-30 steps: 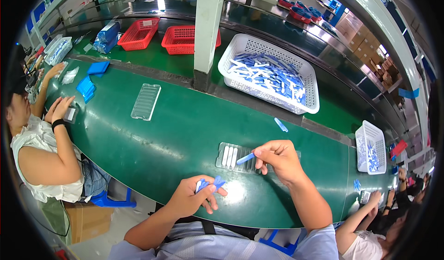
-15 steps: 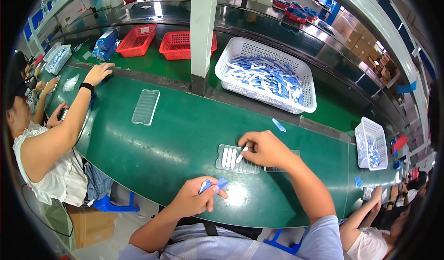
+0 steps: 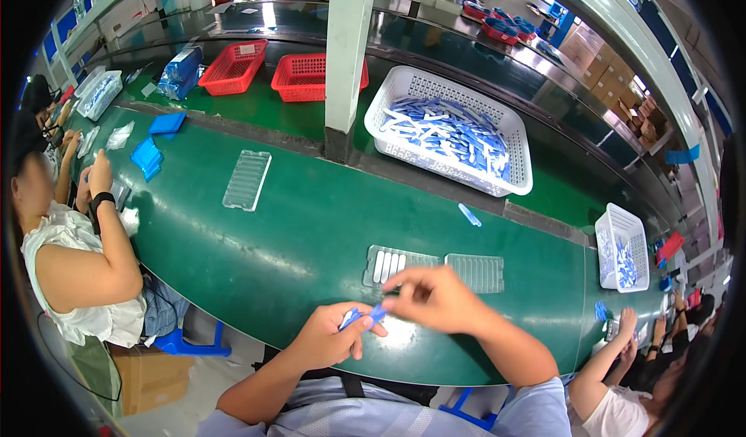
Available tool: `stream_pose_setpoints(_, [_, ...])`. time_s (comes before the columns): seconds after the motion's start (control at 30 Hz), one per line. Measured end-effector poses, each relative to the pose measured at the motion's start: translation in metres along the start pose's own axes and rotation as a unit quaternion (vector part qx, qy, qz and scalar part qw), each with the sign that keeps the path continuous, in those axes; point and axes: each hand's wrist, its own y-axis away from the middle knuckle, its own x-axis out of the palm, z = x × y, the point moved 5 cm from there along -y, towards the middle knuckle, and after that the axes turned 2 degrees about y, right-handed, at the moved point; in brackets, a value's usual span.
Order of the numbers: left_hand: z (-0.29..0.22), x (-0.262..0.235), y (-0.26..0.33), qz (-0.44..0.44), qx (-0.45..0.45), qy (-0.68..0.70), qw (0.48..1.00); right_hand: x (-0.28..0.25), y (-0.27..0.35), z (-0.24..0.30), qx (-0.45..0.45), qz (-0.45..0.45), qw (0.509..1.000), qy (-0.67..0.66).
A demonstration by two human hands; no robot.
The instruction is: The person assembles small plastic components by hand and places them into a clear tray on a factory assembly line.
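Observation:
My left hand point(image 3: 330, 334) is closed round a small bunch of slim blue and white plastic sticks point(image 3: 353, 317). Just to its right, my right hand point(image 3: 435, 301) hovers with thumb and forefinger a little apart, their tips beside the blue ends; I see nothing held in it. Behind the right hand lies a clear slotted tray point(image 3: 373, 261) with several white sticks point(image 3: 386, 266) side by side at its left, its right part partly covered by the hand. Another clear slotted tray point(image 3: 474, 272) adjoins it on the right, with no sticks visible in it.
A white basket point(image 3: 373, 122) heaped with blue and white sticks stands beyond the trays, near a post point(image 3: 346, 64). Loose blue sticks point(image 3: 469, 215) lie before it. Another clear tray point(image 3: 247, 181) lies left. Red baskets point(image 3: 233, 68) stand farther back. Co-workers sit on both sides.
My right hand has come back from the tray toward my left hand, leaving a white stick among the others. The left co-worker's arm has drawn back, and blue packets now show there.

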Motion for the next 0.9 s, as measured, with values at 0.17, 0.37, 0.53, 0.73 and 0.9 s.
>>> stream_pose_setpoints(0.17, [-0.003, 0.013, 0.000, 0.034, 0.037, -0.007, 0.999, 0.012, 0.016, -0.018, 0.029, 0.009, 0.998, -0.060])
stream_pose_setpoints(0.37, [0.008, 0.009, -0.006, 0.028, 0.071, -0.023, 0.997, -0.037, 0.014, -0.023, 0.032, -0.195, 0.939, -0.283])
stream_pose_setpoints(0.53, [-0.002, 0.016, -0.007, 0.036, 0.062, 0.072, 0.995, -0.018, 0.020, -0.024, 0.051, -0.137, 0.958, -0.248])
stream_pose_setpoints(0.73, [0.006, 0.021, -0.015, 0.026, 0.084, 0.108, 0.990, -0.013, 0.023, -0.023, 0.029, -0.149, 0.960, -0.235])
stream_pose_setpoints(0.9, [0.008, 0.011, -0.008, 0.010, 0.071, 0.068, 0.995, -0.043, 0.021, -0.029, 0.031, -0.256, 0.927, -0.274])
